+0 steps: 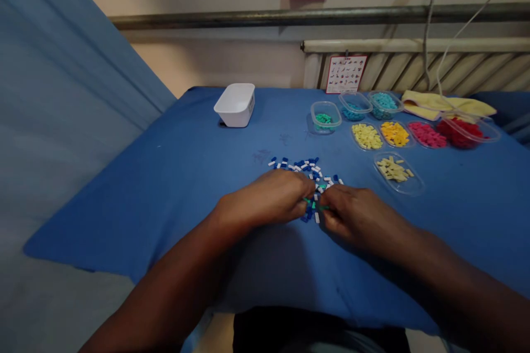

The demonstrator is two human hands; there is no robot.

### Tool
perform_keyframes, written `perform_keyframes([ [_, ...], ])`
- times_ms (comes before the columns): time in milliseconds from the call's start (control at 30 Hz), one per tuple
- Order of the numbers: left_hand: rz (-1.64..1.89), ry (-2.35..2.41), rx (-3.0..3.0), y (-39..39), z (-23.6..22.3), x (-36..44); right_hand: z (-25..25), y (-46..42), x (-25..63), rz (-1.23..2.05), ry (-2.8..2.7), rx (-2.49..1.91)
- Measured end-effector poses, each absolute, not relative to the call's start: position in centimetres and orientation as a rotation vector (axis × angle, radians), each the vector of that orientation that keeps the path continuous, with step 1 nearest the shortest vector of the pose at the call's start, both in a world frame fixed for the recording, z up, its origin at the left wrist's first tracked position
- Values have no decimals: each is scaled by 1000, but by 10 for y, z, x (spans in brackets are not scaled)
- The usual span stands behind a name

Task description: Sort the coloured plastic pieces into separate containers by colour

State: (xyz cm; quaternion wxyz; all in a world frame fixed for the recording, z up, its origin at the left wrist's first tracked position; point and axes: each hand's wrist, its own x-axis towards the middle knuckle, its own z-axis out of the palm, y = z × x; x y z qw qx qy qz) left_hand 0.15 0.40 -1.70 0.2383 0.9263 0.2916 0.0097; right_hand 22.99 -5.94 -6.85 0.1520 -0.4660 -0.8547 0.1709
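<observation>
A heap of small blue and white pieces [304,168] lies on the blue table cloth [174,187] in front of me. My left hand [269,198] and my right hand [354,212] meet at the near edge of the heap. Each pinches a small green piece [313,203] between the fingertips, and the two pieces are close together between the hands. How the pieces join is too small to tell.
A white tub [236,103] stands at the back left. Clear trays hold sorted pieces: green [326,117], teal [383,102], yellow [366,135], orange [395,133], pink [426,134], red [464,131], pale yellow [397,171]. A yellow cloth [439,103] lies behind them.
</observation>
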Motion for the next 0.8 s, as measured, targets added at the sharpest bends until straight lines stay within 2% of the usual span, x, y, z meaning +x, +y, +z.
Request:
perform_keyframes([
  [200,493,778,1805,17,-38,7,-64,-49,231,1108,-1755,-1270],
  [300,671,840,1535,17,-49,18,-67,-44,221,1209,-1425,-1277],
  [533,806,876,1333,39,-50,42,-65,-11,223,1156,-1305,-1214],
  [667,913,927,1459,97,-33,70,-51,54,246,961,-1398,-1241],
  [800,820,1067,1654,159,-21,89,-46,121,262,855,-1469,-1338],
])
